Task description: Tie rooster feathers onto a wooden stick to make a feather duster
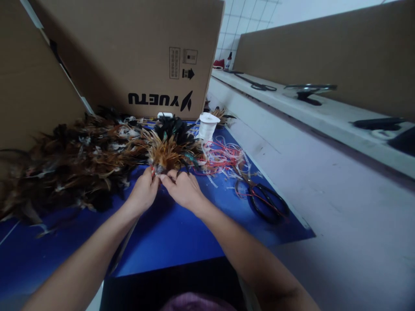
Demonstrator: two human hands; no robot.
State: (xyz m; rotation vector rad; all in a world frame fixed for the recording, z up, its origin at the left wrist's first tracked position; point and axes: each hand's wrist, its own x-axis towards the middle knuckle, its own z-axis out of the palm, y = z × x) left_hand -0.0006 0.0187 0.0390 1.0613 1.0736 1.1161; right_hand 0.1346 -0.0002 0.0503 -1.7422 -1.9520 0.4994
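Note:
Brown and black feathers form a bunch (167,147) that stands fanned out, tips away from me, at the middle of the blue table. My left hand (145,190) is closed round the base of this bunch, where a bit of red and white shows. Close beside it, my right hand (181,186) has its fingers pressed together at the same base. Whatever thin piece the right fingers may pinch is too small to make out. A large pile of loose brown feathers (81,164) lies to the left.
Right of the bunch are a white spool (208,125), tangled red and clear strings (227,155) and black-handled scissors (267,201). A large cardboard box (129,56) stands behind. Along the right runs a white ledge (275,97) with a second pair of scissors (263,87).

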